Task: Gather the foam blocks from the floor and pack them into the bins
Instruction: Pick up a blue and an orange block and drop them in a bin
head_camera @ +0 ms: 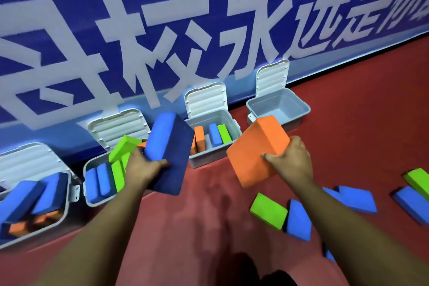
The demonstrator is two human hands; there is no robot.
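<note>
My left hand [144,167] is curled round the lower end of a blue block [169,148], thumb across its broad face and the other fingers hidden behind it; my right hand [290,160] clasps an orange block [255,148] by its right-hand corner, thumb laid on the face, fingers wrapped over the edge; both blocks are in the air, tilted, above the floor [209,204] in front of the row of bins.

I judge the foam light and a little yielding, matt enough not to slip, stiff enough to keep its shape; a one-handed hold across the thickness near one end serves, and no care against breakage is needed.

Beyond my hands four bins stand along the floor's far edge against the wall banner [92,30], lids tipped back; the first bin [67,195], at the left, is heaped with blue and orange; the second bin [92,204] is crammed, a green piece riding above its rim; the third bin [209,160] holds blocks on edge with room to spare; the fourth bin [278,104], at the right, has nothing in it that I can see.

On the floor to my right lie a loose green block [268,211] touching a loose blue block [298,220], with more blue and green near the right edge.
</note>
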